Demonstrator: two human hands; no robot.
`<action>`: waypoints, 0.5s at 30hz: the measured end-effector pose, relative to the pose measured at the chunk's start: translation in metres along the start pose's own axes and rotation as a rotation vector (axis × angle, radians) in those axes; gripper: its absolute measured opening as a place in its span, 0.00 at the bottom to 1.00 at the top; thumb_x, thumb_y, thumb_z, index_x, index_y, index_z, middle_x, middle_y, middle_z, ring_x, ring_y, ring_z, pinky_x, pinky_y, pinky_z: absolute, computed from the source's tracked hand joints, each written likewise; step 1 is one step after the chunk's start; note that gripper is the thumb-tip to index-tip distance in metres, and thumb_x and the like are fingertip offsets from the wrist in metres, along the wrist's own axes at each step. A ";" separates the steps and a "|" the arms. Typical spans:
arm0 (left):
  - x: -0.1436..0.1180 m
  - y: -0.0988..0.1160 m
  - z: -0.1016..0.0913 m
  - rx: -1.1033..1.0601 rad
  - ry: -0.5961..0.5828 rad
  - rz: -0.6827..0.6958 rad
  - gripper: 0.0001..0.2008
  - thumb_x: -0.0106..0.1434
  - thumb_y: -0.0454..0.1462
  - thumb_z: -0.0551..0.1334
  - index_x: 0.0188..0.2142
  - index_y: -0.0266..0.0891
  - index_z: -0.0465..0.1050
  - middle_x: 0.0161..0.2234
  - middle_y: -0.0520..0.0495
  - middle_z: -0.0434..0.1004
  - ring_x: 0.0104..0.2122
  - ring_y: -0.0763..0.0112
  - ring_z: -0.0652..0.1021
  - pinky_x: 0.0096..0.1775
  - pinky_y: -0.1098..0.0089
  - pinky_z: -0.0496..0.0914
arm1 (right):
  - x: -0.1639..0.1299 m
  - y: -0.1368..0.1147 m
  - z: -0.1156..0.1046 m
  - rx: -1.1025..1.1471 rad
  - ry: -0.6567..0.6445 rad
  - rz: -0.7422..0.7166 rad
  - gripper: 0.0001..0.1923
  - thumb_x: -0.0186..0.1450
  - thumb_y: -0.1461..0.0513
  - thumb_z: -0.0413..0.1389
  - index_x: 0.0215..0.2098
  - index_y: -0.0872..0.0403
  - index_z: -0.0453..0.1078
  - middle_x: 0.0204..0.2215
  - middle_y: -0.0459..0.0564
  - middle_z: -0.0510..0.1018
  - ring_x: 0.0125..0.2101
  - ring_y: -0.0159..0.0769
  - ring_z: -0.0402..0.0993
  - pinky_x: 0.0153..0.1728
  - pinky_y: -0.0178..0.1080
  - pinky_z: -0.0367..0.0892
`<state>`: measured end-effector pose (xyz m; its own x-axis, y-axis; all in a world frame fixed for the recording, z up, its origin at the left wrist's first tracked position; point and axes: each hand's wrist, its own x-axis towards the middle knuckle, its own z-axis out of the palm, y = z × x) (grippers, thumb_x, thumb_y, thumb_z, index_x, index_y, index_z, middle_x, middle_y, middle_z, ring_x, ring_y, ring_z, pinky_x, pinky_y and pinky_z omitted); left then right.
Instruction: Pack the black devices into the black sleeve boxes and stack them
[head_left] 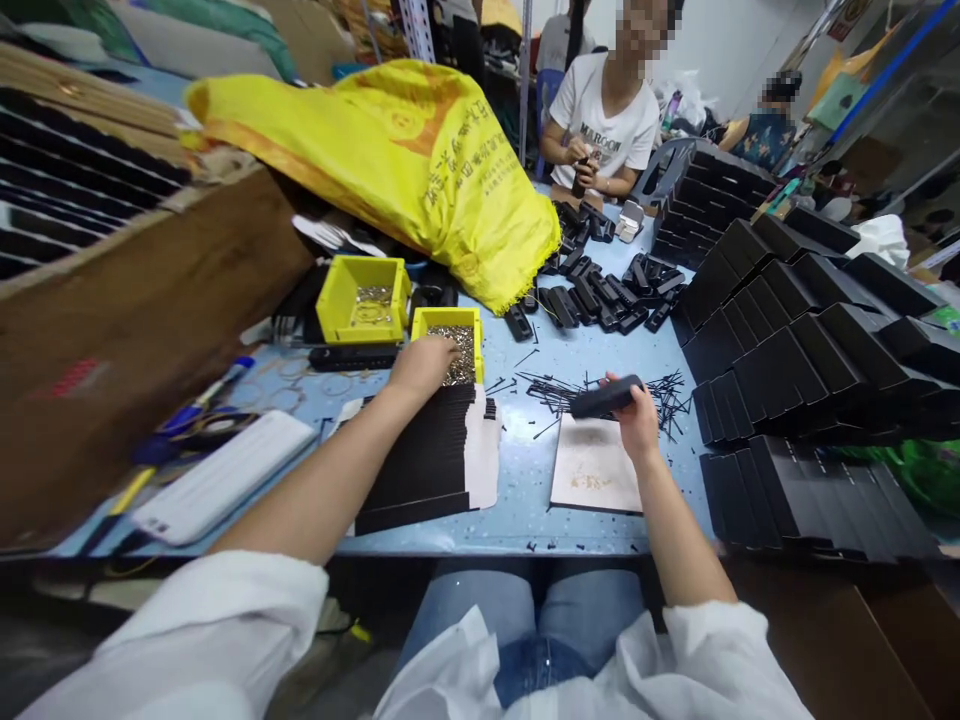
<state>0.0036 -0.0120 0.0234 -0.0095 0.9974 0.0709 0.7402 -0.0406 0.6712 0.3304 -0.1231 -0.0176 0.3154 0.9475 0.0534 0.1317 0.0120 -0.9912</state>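
- Left hand point(424, 362) is out over the small yellow bin point(448, 343), fingers dipped into the heap of small metal bits point(462, 355) inside; whether that grip has pinched anything, I cannot tell.
- Right hand point(637, 418) has its grip closed round one end of a black case point(606, 397), held level just above the worktop point(517, 480).
- Under that hand lies a pale card point(592, 465), flat on the blue surface.
- Thin black pins point(592, 388) lie scattered just behind the case, across the middle of the worktop.
- A stack of black strips point(427, 455) sits under the left forearm, right beside the small bin.
- A bigger yellow bin point(363, 298) stands left of the small one, touching or near enough.
- More black cases point(600, 290) are piled further back, past a yellow sack point(405, 150).
- Rows of black boxes point(795, 340) fill the right side.
- Across the worktop a second person's hands point(583, 165) hold a dark piece.
- A white case point(225, 478) lies at the near left edge.
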 end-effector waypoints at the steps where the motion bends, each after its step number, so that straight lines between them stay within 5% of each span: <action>1: -0.009 0.006 0.000 -0.079 -0.006 -0.004 0.08 0.56 0.38 0.62 0.32 0.36 0.78 0.36 0.43 0.80 0.41 0.60 0.77 0.47 0.62 0.69 | -0.021 0.001 -0.007 0.124 0.021 -0.031 0.19 0.66 0.52 0.44 0.50 0.52 0.60 0.44 0.53 0.76 0.40 0.38 0.76 0.42 0.44 0.70; 4: -0.063 0.032 0.013 -0.651 -0.102 -0.140 0.17 0.55 0.43 0.65 0.41 0.36 0.78 0.38 0.43 0.81 0.37 0.64 0.79 0.44 0.62 0.72 | -0.071 -0.001 -0.005 0.264 -0.034 -0.043 0.16 0.58 0.56 0.59 0.42 0.51 0.65 0.31 0.45 0.75 0.30 0.34 0.74 0.38 0.41 0.70; 7: -0.133 0.059 0.036 -1.087 -0.221 -0.333 0.18 0.49 0.44 0.70 0.37 0.36 0.79 0.35 0.43 0.81 0.33 0.66 0.79 0.43 0.62 0.74 | -0.088 -0.020 0.015 0.327 -0.096 0.041 0.13 0.55 0.57 0.62 0.35 0.53 0.67 0.26 0.43 0.72 0.26 0.31 0.70 0.33 0.38 0.68; 10: -0.179 0.077 0.050 -1.094 -0.204 -0.399 0.15 0.47 0.42 0.72 0.32 0.36 0.79 0.31 0.44 0.81 0.32 0.66 0.79 0.42 0.63 0.75 | -0.083 -0.055 0.035 0.690 0.062 -0.002 0.10 0.61 0.53 0.55 0.34 0.50 0.64 0.23 0.41 0.65 0.24 0.29 0.66 0.31 0.36 0.67; 15: -0.195 0.092 0.042 -0.781 -0.142 -0.182 0.07 0.48 0.38 0.69 0.28 0.39 0.79 0.31 0.45 0.81 0.35 0.62 0.80 0.42 0.63 0.75 | -0.077 -0.092 0.054 0.874 0.119 0.008 0.10 0.63 0.52 0.52 0.33 0.50 0.60 0.23 0.41 0.60 0.24 0.28 0.62 0.30 0.35 0.66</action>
<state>0.1018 -0.2080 0.0404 0.0396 0.9883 -0.1474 0.0521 0.1453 0.9880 0.2437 -0.1796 0.0625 0.4155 0.9095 0.0104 -0.6213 0.2921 -0.7271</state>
